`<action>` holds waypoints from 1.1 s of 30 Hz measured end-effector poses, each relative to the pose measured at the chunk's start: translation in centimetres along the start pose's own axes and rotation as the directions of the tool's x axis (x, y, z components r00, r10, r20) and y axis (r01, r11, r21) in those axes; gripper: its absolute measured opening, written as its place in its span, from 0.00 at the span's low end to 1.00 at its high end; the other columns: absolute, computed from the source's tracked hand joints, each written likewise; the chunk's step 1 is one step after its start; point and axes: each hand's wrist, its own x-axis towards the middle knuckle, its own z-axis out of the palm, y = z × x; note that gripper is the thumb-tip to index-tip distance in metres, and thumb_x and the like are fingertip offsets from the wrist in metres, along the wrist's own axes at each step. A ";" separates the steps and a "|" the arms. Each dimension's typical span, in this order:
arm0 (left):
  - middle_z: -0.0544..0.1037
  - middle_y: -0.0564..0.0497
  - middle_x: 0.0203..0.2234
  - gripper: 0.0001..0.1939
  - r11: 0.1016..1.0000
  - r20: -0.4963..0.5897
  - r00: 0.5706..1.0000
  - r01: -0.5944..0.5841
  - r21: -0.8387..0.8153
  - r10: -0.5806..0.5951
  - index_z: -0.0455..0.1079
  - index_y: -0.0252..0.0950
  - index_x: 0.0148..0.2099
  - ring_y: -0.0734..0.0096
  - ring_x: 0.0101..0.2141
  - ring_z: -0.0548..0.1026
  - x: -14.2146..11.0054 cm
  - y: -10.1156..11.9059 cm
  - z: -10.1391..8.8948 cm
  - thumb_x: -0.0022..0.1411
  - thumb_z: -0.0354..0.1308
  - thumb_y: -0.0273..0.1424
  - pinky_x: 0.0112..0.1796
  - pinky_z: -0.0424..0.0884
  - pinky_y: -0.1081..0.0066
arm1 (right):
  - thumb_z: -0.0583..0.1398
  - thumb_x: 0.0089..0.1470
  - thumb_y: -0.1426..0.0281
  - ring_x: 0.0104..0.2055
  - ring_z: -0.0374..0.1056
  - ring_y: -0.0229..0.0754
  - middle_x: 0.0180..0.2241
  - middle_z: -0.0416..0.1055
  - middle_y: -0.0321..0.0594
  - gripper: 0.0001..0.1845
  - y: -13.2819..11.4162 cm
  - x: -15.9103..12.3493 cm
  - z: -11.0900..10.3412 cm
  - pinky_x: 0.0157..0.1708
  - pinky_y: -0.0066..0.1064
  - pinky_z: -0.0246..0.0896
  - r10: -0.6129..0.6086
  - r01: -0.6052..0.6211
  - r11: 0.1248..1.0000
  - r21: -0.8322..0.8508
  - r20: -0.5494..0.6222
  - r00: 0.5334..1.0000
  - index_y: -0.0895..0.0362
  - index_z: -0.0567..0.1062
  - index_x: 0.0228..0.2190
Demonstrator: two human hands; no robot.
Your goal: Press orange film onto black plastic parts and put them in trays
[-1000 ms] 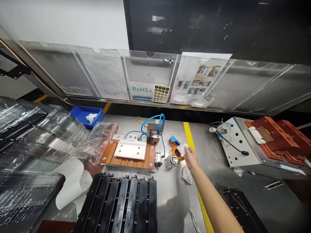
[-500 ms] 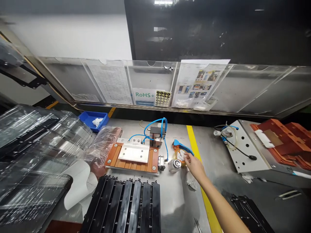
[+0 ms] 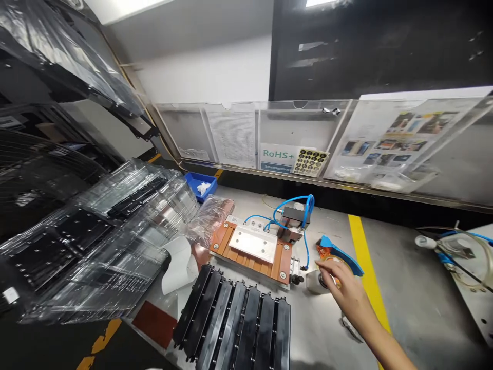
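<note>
My right hand (image 3: 342, 288) reaches in from the lower right, over a small pale bottle (image 3: 314, 283) on the metal bench. Its thumb and forefinger are apart by the bottle's top, which the hand partly covers; I see nothing held. Just behind the hand lies a blue and orange tape dispenser (image 3: 339, 252), its roll partly hidden by the fingers. A crumpled whitish piece (image 3: 349, 328) lies below the wrist. My left hand is not in view.
An orange fixture (image 3: 250, 252) with a metal plate and blue air hoses stands mid-bench. Several black strips (image 3: 234, 324) lie before it. Plastic-wrapped black parts (image 3: 96, 246) fill the left, near a blue tray (image 3: 200, 186). Yellow tape (image 3: 364, 252) crosses the bench at right.
My view has swung to the left. My right hand has moved from the white wad at the tape dispenser leftward to the top of the bottle.
</note>
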 end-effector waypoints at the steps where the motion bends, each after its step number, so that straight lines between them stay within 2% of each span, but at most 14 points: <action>1: 0.76 0.47 0.49 0.17 1.000 -0.011 1.000 -0.009 -0.025 0.008 0.70 0.38 0.53 0.61 0.46 0.76 -0.6 -0.5 -1.0 0.66 0.57 0.40 0.46 0.75 0.57 | 0.51 0.65 0.58 0.49 0.72 0.49 0.44 0.74 0.44 0.15 -0.7 -0.1 0.7 0.48 0.42 0.70 -0.047 0.048 0.999 -0.009 0.032 0.998 0.48 0.73 0.44; 3: 0.75 0.46 0.51 0.18 0.997 -0.019 0.999 -0.038 -0.066 0.037 0.69 0.37 0.53 0.60 0.47 0.75 -1.1 -1.3 -2.8 0.66 0.57 0.41 0.47 0.74 0.55 | 0.51 0.65 0.59 0.48 0.73 0.49 0.45 0.74 0.45 0.16 -1.8 -0.3 2.5 0.47 0.43 0.71 -0.135 0.139 0.988 -0.065 0.075 0.988 0.48 0.73 0.47; 6: 0.76 0.45 0.51 0.18 0.989 0.019 0.994 -0.104 -0.101 0.106 0.70 0.37 0.52 0.61 0.49 0.75 0.0 -1.3 -4.6 0.66 0.56 0.42 0.50 0.72 0.55 | 0.51 0.64 0.55 0.48 0.75 0.54 0.46 0.75 0.49 0.21 -2.4 -0.9 5.4 0.45 0.49 0.74 -0.202 0.211 0.966 -0.149 0.071 0.977 0.52 0.74 0.48; 8: 0.79 0.45 0.48 0.18 0.980 0.081 0.982 -0.158 -0.118 0.168 0.72 0.37 0.50 0.62 0.48 0.76 1.7 -0.9 -4.6 0.64 0.56 0.42 0.51 0.72 0.59 | 0.50 0.64 0.53 0.45 0.76 0.56 0.43 0.77 0.51 0.24 -2.2 -1.4 6.9 0.42 0.50 0.76 -0.233 0.238 0.953 -0.188 0.051 0.971 0.55 0.76 0.45; 11: 0.82 0.48 0.40 0.18 0.961 0.166 0.951 -0.241 -0.133 0.261 0.75 0.38 0.46 0.63 0.42 0.78 4.1 -0.3 -3.4 0.57 0.59 0.42 0.46 0.73 0.67 | 0.50 0.64 0.53 0.42 0.78 0.55 0.41 0.79 0.51 0.24 -1.5 -2.0 8.3 0.39 0.48 0.78 -0.295 0.294 0.915 -0.278 0.039 0.955 0.56 0.77 0.43; 13: 0.80 0.50 0.29 0.14 0.952 0.156 0.941 -0.285 -0.109 0.299 0.76 0.37 0.34 0.62 0.34 0.77 5.2 -0.1 -2.7 0.53 0.60 0.43 0.41 0.72 0.65 | 0.49 0.65 0.53 0.41 0.78 0.54 0.40 0.79 0.52 0.25 -0.9 -2.2 8.8 0.38 0.47 0.79 -0.318 0.308 0.893 -0.328 0.024 0.948 0.57 0.78 0.41; 15: 0.73 0.51 0.23 0.16 0.943 0.102 0.939 -0.322 -0.083 0.329 0.72 0.38 0.23 0.63 0.30 0.72 5.8 0.1 -2.6 0.53 0.59 0.44 0.38 0.69 0.63 | 0.48 0.65 0.53 0.39 0.78 0.54 0.39 0.79 0.53 0.26 -0.4 -2.3 9.0 0.36 0.46 0.79 -0.342 0.316 0.870 -0.379 -0.001 0.940 0.58 0.79 0.39; 17: 0.70 0.52 0.22 0.18 0.930 0.047 0.931 -0.357 -0.092 0.362 0.69 0.38 0.21 0.64 0.30 0.69 6.4 0.3 -3.3 0.55 0.57 0.45 0.40 0.67 0.63 | 0.48 0.64 0.54 0.38 0.78 0.55 0.39 0.78 0.54 0.27 -0.1 -2.4 9.2 0.35 0.46 0.79 -0.343 0.303 0.853 -0.425 -0.020 0.939 0.58 0.79 0.38; 22: 0.72 0.51 0.31 0.15 0.896 -0.035 0.922 -0.383 -0.225 0.386 0.71 0.39 0.31 0.62 0.38 0.71 8.7 -0.3 -5.3 0.57 0.56 0.46 0.47 0.67 0.61 | 0.48 0.62 0.56 0.40 0.77 0.58 0.40 0.77 0.55 0.26 0.2 -2.7 10.0 0.37 0.51 0.77 -0.251 0.211 0.862 -0.461 -0.028 0.968 0.59 0.80 0.38; 25: 0.73 0.47 0.37 0.16 0.895 -0.042 0.948 -0.313 -0.318 0.316 0.71 0.38 0.36 0.58 0.43 0.73 10.0 -1.7 -4.9 0.55 0.59 0.45 0.51 0.67 0.56 | 0.50 0.60 0.56 0.42 0.76 0.60 0.41 0.76 0.57 0.26 -0.2 -3.1 10.3 0.40 0.54 0.75 -0.182 0.138 0.876 -0.462 -0.051 0.982 0.59 0.80 0.38; 27: 0.74 0.42 0.45 0.23 0.887 -0.029 0.968 -0.241 -0.395 0.250 0.69 0.36 0.46 0.55 0.48 0.73 10.5 -2.8 -3.9 0.52 0.61 0.44 0.53 0.67 0.55 | 0.50 0.59 0.56 0.42 0.76 0.60 0.42 0.75 0.57 0.25 -0.3 -3.4 10.3 0.41 0.55 0.75 -0.152 0.104 0.875 -0.473 -0.065 0.986 0.59 0.80 0.38; 30: 0.70 0.36 0.56 0.41 0.839 0.041 0.980 -0.145 -0.525 0.195 0.54 0.34 0.63 0.56 0.53 0.74 10.5 -3.7 -2.3 0.51 0.62 0.42 0.54 0.69 0.58 | 0.50 0.59 0.57 0.41 0.76 0.60 0.42 0.75 0.57 0.25 -0.1 -3.7 10.2 0.39 0.54 0.75 -0.142 0.095 0.864 -0.494 -0.058 0.988 0.58 0.81 0.37; 33: 0.71 0.36 0.57 0.47 0.777 0.144 0.962 -0.095 -0.622 0.233 0.42 0.34 0.69 0.60 0.54 0.74 9.8 -2.6 -1.5 0.54 0.60 0.41 0.55 0.70 0.62 | 0.51 0.57 0.58 0.39 0.77 0.60 0.40 0.77 0.56 0.24 0.6 -3.7 10.1 0.37 0.53 0.75 -0.166 0.129 0.850 -0.511 -0.027 0.986 0.58 0.82 0.36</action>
